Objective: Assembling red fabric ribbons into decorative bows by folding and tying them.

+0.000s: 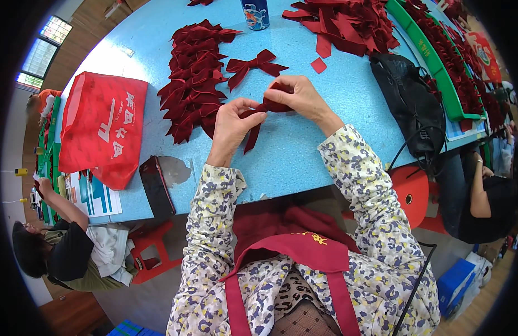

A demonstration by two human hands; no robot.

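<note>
Between my two hands, just above the blue table [304,162], is a dark red ribbon bow [277,105]. My left hand [235,120] pinches its left loop and the part near its knot, and one ribbon tail [252,139] hangs down beside the fingers. My right hand [300,99] grips the right loop between thumb and fingers, which partly cover it. A finished bow [253,67] lies alone just beyond my hands. To the left of it, many matching bows [194,78] are laid overlapping in a long stack that reaches toward my left hand.
Loose red ribbon pieces [348,25] are heaped at the far right, near a blue cup [255,14]. A red bag [102,126] and a dark phone [156,187] lie left. A black pouch [410,103] and a green tray [432,56] stand right. People sit at both sides.
</note>
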